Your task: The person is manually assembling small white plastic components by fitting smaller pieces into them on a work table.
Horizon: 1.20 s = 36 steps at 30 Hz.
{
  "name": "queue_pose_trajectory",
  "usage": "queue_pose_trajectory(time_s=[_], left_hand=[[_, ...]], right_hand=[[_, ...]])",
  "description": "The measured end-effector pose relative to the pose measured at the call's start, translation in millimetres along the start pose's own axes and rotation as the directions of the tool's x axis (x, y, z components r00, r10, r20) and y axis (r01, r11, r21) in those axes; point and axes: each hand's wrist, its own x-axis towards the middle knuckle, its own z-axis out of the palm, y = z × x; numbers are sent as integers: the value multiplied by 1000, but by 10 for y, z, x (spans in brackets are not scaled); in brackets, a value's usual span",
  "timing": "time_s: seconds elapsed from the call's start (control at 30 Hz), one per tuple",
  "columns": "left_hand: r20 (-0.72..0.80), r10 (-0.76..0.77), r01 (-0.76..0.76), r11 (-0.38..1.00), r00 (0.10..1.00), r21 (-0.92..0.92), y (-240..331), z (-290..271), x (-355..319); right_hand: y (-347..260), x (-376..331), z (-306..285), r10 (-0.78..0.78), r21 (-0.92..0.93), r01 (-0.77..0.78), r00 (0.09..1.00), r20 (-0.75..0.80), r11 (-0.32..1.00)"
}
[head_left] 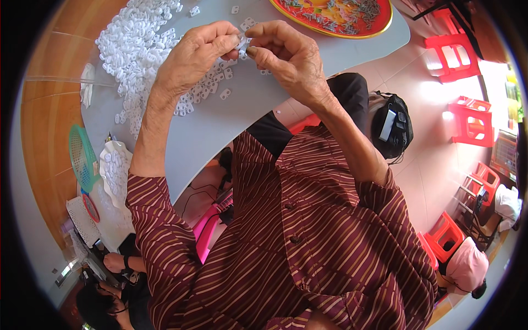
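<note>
Both hands meet over the grey table [214, 124], fingertips close together. In my left hand [192, 60], thumb and forefinger pinch a small white plastic piece [242, 42]. My right hand [294, 60] reaches the same piece from the other side, its thumb and forefinger curled in at it. Whether those fingers also hold something tiny is too small to tell. A large heap of white plastic pieces [129, 52], each with small holes, spreads left of and beneath my left hand. Beyond my right hand stands a red round tray [352, 36] with many small metal pins.
A scalloped white dish [113, 176] with more pieces and a green mesh basket [81, 157] are on the left. At lower left another person's hand [114, 262] shows. Red stools [451, 58] and a black bag [391, 126] are on the right.
</note>
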Motion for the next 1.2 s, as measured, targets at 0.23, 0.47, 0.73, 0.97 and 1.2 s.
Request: queue_pose_trajectory(time_s=[0.23, 0.47, 0.73, 0.97, 1.2], left_hand=[[128, 5, -27, 985, 992, 169, 90, -86, 43], [119, -2, -8, 996, 993, 85, 65, -60, 31], [185, 22, -55, 982, 982, 178, 24, -75, 70], [72, 93, -98, 993, 993, 72, 47, 46, 20], [-243, 109, -107, 994, 964, 21, -2, 369, -156]], right_hand=[[2, -6, -8, -5, -9, 5, 1000, 20, 1000], [-20, -13, 5, -19, -14, 19, 1000, 18, 1000], [14, -7, -3, -47, -14, 48, 999, 13, 999], [-12, -13, 25, -36, 27, 37, 998, -43, 999], [-42, -22, 22, -46, 37, 48, 998, -46, 998]])
